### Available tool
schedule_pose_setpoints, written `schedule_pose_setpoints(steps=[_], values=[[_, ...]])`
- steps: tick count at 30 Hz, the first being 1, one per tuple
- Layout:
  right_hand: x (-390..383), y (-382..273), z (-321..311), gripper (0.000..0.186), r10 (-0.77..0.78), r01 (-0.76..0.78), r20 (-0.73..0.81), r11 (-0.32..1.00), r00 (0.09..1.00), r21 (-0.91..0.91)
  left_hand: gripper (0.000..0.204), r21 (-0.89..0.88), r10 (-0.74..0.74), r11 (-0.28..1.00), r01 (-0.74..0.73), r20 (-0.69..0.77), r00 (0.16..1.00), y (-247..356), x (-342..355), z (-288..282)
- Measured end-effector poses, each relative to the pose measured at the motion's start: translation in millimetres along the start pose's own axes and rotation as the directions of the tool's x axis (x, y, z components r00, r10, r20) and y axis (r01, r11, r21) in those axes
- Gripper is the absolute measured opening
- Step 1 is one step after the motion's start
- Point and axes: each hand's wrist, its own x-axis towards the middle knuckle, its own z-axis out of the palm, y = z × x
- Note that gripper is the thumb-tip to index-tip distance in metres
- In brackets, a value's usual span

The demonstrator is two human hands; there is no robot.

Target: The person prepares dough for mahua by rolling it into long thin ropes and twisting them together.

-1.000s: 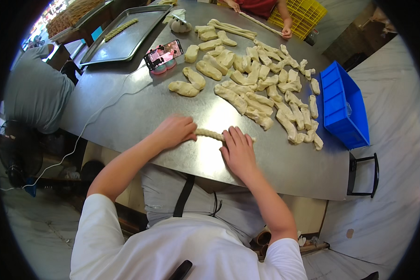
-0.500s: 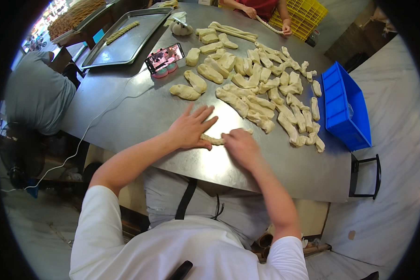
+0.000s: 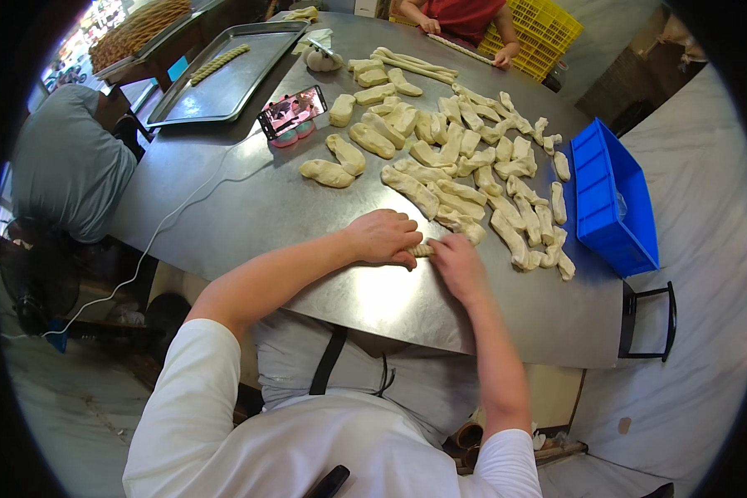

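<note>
Hands [image 3: 419, 253] drawn together; dough roll [image 3: 423, 249] now mostly covered, apparently shorter.

White short-sleeved shirt; dark strap; forearms bare

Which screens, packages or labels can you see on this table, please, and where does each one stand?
Phone: propped on a small pink stand at the far left of the metal table, beside the tray; a dark rectangle, its screen lit in pink and mixed colours, with a white cable running off the table edge.
No packages or labels can be made out.
</note>
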Motion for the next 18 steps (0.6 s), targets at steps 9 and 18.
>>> schedule_pose_setpoints(steps=[9, 18], values=[[-21.6, 16.7, -11.0, 0.025, 0.168, -0.166, -0.038, 0.985, 0.985, 0.049, 0.052, -0.015, -0.028, 0.999, 0.029, 0.058, 0.998, 3.6, 27.2, 10.8], [29.0, -12.9, -21.7, 0.028, 0.082, -0.164, 0.408, 0.972, 0.909, 0.170, 0.048, 0.019, -0.119, 0.993, 0.117, 0.229, 0.966, 5.5, -52.1, -27.5]])
